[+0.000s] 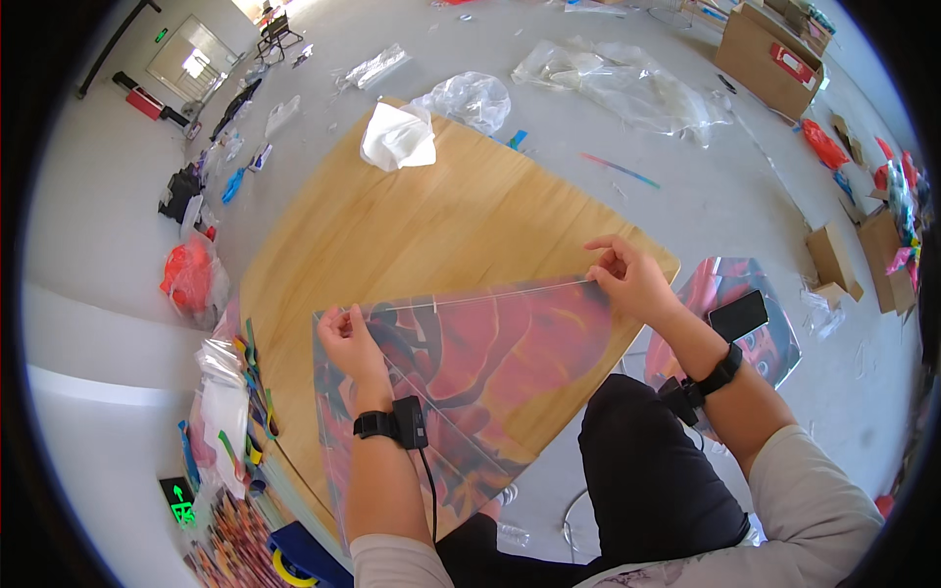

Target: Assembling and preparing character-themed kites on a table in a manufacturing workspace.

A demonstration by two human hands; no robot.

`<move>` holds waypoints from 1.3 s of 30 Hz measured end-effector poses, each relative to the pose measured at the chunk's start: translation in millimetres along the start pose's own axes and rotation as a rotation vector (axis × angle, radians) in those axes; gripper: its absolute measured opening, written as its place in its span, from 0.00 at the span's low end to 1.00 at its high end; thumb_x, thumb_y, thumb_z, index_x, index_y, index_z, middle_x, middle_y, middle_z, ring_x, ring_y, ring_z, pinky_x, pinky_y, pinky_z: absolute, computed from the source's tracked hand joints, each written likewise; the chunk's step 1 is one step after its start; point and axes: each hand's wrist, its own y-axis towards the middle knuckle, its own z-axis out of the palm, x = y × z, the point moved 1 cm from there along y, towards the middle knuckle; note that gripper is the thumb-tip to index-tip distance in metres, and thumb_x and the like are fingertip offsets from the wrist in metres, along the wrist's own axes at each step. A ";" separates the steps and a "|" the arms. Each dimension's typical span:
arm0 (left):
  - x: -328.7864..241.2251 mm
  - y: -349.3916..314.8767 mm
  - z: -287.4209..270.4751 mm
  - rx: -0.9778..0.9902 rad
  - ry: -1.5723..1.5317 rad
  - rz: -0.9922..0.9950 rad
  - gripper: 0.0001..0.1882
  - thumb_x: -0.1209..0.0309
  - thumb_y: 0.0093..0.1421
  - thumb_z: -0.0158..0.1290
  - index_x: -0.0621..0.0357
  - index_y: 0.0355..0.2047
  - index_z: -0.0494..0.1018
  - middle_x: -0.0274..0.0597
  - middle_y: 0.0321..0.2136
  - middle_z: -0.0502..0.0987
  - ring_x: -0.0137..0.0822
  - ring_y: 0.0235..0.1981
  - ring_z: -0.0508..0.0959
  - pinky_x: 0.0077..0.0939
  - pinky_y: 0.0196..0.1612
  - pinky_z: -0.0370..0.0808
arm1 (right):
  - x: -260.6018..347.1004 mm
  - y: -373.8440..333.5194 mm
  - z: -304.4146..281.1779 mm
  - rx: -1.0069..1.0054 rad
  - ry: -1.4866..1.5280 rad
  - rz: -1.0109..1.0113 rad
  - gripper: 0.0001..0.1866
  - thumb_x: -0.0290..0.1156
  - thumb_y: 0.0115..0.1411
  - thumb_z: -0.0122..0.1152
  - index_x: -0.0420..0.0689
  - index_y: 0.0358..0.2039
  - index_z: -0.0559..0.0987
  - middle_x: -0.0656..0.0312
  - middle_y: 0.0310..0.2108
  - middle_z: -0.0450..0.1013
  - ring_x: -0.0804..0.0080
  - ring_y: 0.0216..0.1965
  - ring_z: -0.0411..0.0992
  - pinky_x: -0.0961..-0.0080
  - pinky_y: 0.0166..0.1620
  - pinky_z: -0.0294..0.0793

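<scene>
A thin, see-through printed kite (520,338) in red, orange and dark grey lies spread on the wooden table (441,216). A slender pale rod (480,295) runs along its far edge, and another thin line slants across the sheet. At the far left corner, my left hand (353,345) is closed, thumb and fingers pinching the edge. My right hand (624,279) pinches the other end of that edge between thumb and forefinger, remaining fingers curled. What lies exactly between the fingertips is too small to make out.
A crumpled white tissue (398,135) lies at the table's far end. A phone (738,316) rests on a printed stool (701,284) to my right. Plastic sheeting (618,83) and cardboard boxes (769,61) are on the floor. Bundled rods (240,549) and coloured strips are at lower left.
</scene>
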 end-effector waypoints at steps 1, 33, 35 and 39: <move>-1.7 -0.3 0.3 -0.003 0.006 -0.005 0.18 0.71 0.65 0.60 0.63 0.51 0.70 0.39 0.35 0.79 0.28 0.34 0.76 0.24 0.41 0.72 | -1.4 0.2 -0.1 -0.014 0.021 -0.023 0.18 0.25 0.62 0.64 0.43 0.53 0.77 0.66 0.30 0.74 0.79 0.33 0.74 0.77 0.40 0.75; -4.1 -2.1 3.9 -0.013 0.136 0.060 0.17 0.70 0.63 0.62 0.61 0.49 0.71 0.37 0.30 0.79 0.28 0.31 0.75 0.24 0.38 0.73 | 4.3 -3.6 2.0 -0.109 -0.102 -0.006 0.17 0.28 0.58 0.68 0.41 0.48 0.79 0.65 0.25 0.71 0.77 0.28 0.69 0.75 0.37 0.72; -5.1 -3.1 3.8 -0.006 0.156 0.048 0.17 0.70 0.63 0.62 0.61 0.49 0.71 0.37 0.30 0.79 0.28 0.31 0.75 0.25 0.38 0.73 | 3.6 -4.4 2.8 -0.110 -0.091 -0.013 0.17 0.28 0.58 0.68 0.40 0.47 0.79 0.65 0.24 0.70 0.77 0.28 0.69 0.75 0.37 0.72; -7.1 -3.5 3.6 0.017 0.196 0.029 0.18 0.70 0.63 0.62 0.62 0.50 0.71 0.37 0.31 0.79 0.29 0.31 0.75 0.25 0.38 0.73 | 5.7 -5.6 5.6 -0.121 -0.132 0.001 0.15 0.27 0.58 0.68 0.40 0.46 0.79 0.65 0.23 0.70 0.77 0.27 0.69 0.75 0.37 0.72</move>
